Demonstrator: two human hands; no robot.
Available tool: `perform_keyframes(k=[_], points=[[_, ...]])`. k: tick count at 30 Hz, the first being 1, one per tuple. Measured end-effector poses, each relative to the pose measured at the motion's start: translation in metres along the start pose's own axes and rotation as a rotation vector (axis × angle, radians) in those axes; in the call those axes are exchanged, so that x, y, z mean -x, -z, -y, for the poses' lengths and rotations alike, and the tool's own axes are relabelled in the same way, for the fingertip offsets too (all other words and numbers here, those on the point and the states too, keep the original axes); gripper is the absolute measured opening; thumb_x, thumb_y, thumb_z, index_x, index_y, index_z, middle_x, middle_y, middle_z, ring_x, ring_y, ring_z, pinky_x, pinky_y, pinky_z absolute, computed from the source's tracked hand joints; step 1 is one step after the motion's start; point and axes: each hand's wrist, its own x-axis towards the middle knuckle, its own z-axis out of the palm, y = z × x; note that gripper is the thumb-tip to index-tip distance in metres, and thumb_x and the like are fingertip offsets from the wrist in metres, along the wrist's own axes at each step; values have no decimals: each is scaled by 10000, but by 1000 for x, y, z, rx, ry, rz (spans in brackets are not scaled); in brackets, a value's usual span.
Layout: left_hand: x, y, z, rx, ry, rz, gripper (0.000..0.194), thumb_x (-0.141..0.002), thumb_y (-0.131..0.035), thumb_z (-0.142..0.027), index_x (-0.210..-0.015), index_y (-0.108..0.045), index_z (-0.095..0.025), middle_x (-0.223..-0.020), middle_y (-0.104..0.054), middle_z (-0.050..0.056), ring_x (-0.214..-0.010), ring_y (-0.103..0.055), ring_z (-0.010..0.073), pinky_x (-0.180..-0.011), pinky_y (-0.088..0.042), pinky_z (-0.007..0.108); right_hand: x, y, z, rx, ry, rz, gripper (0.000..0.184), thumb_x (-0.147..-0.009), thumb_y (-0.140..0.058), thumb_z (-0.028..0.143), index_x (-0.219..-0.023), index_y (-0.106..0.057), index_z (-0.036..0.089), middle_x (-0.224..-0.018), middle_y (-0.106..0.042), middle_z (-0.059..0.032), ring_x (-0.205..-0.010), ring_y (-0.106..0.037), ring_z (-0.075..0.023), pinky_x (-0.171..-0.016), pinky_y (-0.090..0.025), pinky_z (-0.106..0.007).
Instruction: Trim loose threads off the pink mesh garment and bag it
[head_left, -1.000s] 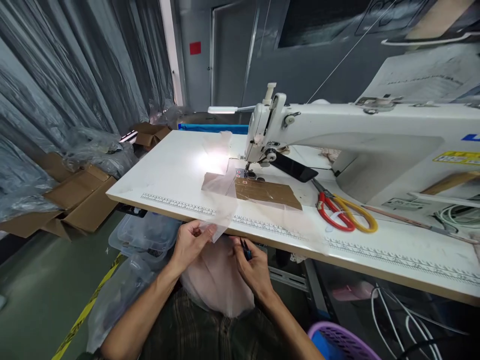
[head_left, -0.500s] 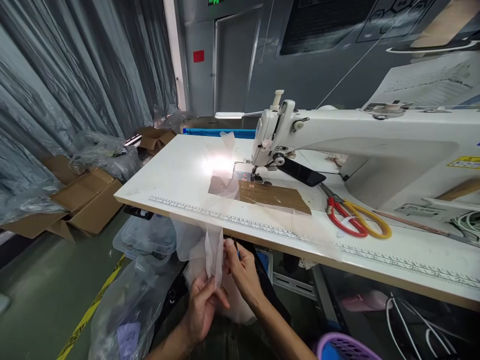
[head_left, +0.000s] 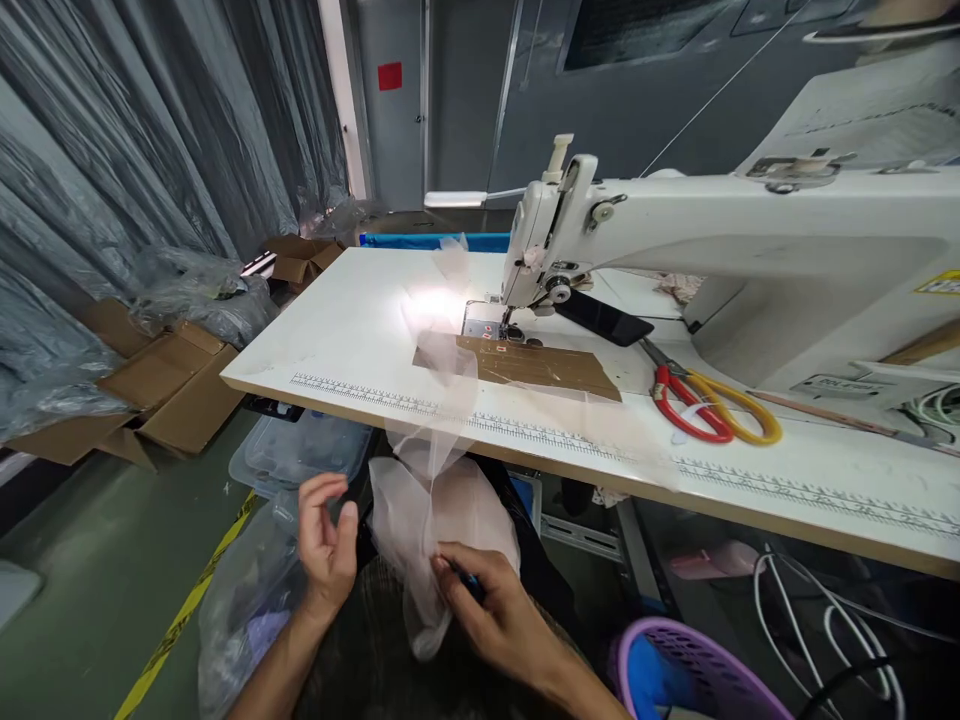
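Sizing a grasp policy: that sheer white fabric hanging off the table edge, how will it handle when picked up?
Likely very floppy: the sheer fabric drapes and bunches below the table. Probably very light, since you can see through it. May snag or slip: the right hand pinches it, while the left hand is off it.

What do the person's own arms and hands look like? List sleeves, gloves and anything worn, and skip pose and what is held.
Both forearms are bare as far as the picture shows; no sleeves reach them. The left hand and the right hand wear no gloves. No rings, watch or wristband show on either. No markings or cables are on them. Below the arms, dark plaid cloth covers the lap.
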Motion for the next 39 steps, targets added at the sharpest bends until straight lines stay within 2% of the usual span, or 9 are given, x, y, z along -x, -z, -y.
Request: perform_keyframes(k=[3, 6, 9, 13, 19, 22, 25, 31, 39], points=[[-17, -3, -20, -43, -238, 514, 182, -874, -519, -271, -943, -672, -200, -907, -649, 67, -868, -586, 208, -807, -426, 363, 14, -1, 0, 82, 33, 28, 232, -857, -453, 184, -965, -658, 180, -745, -667, -16, -667, -585, -140, -712, -451, -247], [-26, -24, -30, 34, -115, 892, 386, -906, -430, -437, -1088, -665, -191, -1103, -662, 124, -1020, -580, 270, -921, -381, 438, 15, 1, 0, 98, 13, 79, 228, -845, -437, 152, -892, -659, 182, -657, -617, 12, -582, -532, -115, -667, -433, -229], [-28, -44, -28, 305, 154, 1083, 436, -901, -403, -503, -937, -685, -173, -1221, -628, 137, -1127, -551, 294, -989, -354, 440, 12, 8, 0, 60, 0, 80, 204, -845, -436, 147, -764, -622, 169, -576, -517, 41, -508, -435, -84, -582, -387, -201], [-28, -49, -22, 528, 512, 1054, 318, -766, -661, -448, -672, -547, -166, -888, -704, 83, -848, -622, 213, -795, -440, 320, 10, 21, -7, 44, -37, 42, 214, -845, -440, 174, -682, -578, 158, -543, -414, 49, -490, -341, -76, -511, -321, -199], [-23, -36, -23, 394, 828, 873, 345, -676, -776, -422, -811, -649, -131, -668, -600, -8, -561, -487, 81, -535, -367, 192, -4, 33, -17, 35, -128, 70, 257, -881, -437, 303, -776, -622, 160, -597, -501, 19, -542, -417, -108, -536, -352, -219], [-21, -31, -24, 347, 800, 841, 332, -716, -747, -432, -841, -710, -126, -725, -665, 30, -609, -543, 102, -567, -406, 198, -17, 35, -17, 1, -183, 22, 413, -952, -326, 438, -943, -635, 164, -663, -556, -7, -593, -486, -138, -568, -389, -242], [-20, -29, -23, 337, 747, 810, 313, -760, -710, -426, -903, -736, -149, -858, -725, 65, -690, -607, 136, -615, -445, 212, -29, 34, -16, 30, -182, 6, 537, -979, -206, 500, -852, -617, 178, -645, -532, -8, -600, -486, -149, -573, -385, -257], [-23, -28, -29, 178, 568, 843, 294, -824, -633, -408, -904, -757, -153, -882, -754, 87, -819, -668, 202, -718, -487, 255, -39, 31, -18, 176, -51, 28, 449, -989, -257, 438, -680, -482, 203, -585, -461, 16, -543, -422, -128, -530, -324, -247], [-22, -23, -42, 124, 465, 940, 255, -844, -607, -350, -895, -764, -155, -879, -765, 72, -826, -695, 212, -750, -515, 265, -32, 29, -13, 256, 31, 78, 418, -990, -286, 394, -747, -562, 194, -600, -538, -2, -525, -468, -121, -538, -324, -239]])
